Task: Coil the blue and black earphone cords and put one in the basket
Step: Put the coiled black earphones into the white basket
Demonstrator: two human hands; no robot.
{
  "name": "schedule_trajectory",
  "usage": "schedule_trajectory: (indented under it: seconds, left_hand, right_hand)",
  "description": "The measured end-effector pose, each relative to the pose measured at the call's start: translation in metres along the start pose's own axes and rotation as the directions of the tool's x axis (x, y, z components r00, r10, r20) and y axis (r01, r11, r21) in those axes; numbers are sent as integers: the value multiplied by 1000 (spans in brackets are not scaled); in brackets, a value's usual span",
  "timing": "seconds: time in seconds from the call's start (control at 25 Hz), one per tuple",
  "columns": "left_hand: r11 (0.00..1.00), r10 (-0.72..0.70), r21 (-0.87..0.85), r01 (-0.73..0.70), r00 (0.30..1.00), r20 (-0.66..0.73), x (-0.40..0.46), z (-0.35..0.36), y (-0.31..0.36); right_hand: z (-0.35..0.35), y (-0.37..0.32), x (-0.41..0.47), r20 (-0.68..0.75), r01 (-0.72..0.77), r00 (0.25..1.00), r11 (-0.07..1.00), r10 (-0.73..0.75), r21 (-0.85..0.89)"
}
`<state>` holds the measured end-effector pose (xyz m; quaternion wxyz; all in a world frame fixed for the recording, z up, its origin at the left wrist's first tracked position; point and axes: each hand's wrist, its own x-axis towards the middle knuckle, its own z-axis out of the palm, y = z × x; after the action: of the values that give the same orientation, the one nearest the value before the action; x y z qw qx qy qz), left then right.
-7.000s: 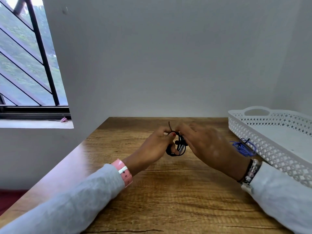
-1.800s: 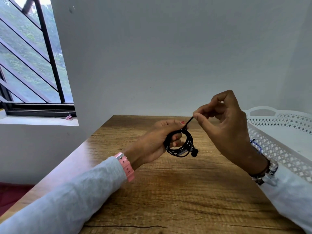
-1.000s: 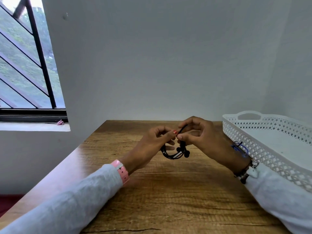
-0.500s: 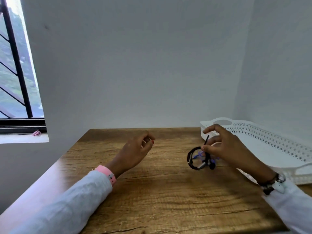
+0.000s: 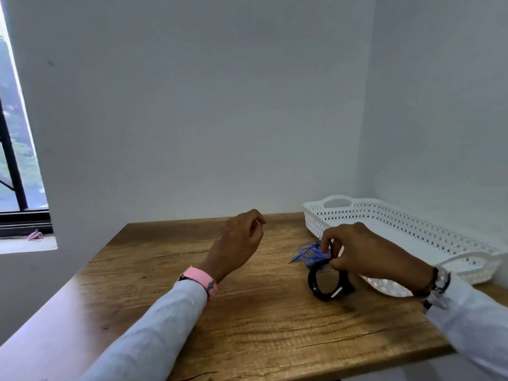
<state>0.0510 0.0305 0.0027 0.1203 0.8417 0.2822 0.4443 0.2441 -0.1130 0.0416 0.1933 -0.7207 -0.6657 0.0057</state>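
Note:
The black earphone cord (image 5: 316,281) is wound into a round coil and hangs from my right hand (image 5: 365,251), which pinches its top just above the table, in front of the basket. The blue earphone cord (image 5: 309,251) lies in a loose bundle on the wood right behind the black coil, its plug pointing left. My left hand (image 5: 237,242) hovers over the middle of the table with fingers loosely curled and nothing in it. The white perforated basket (image 5: 406,224) stands at the right against the wall; nothing shows inside it.
The wooden table (image 5: 247,312) fills the corner, with walls at the back and right. A window with black bars and a sill holding a small pink object (image 5: 35,235) is at the far left.
My left hand let go of the black coil and drew back to the left. My right hand carried the coil to the right and lowered it beside the blue cord.

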Motion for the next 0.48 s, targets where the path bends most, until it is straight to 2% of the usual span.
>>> schedule_trajectory:
  seconds: [0.12,0.2,0.32,0.48]
  left_hand:
    - [1000,17,3,-17,1000,13,4,14,1]
    - [999,41,28,-42,998,38,1,17,-2]
    - [996,52,64,-55,998,47,-2,16,-5]
    - [994,58,86,-61,998,38,-3,16,-7]
  right_hand:
    - [-44,0,8,-46,20,999,994,-16,107]
    - [-76,14,14,-57,-18,998,974,32,227]
    - [-105,51,22,16,-142,989,924,146,354]
    - [-85,111,30,207,-370,926,864,315,343]
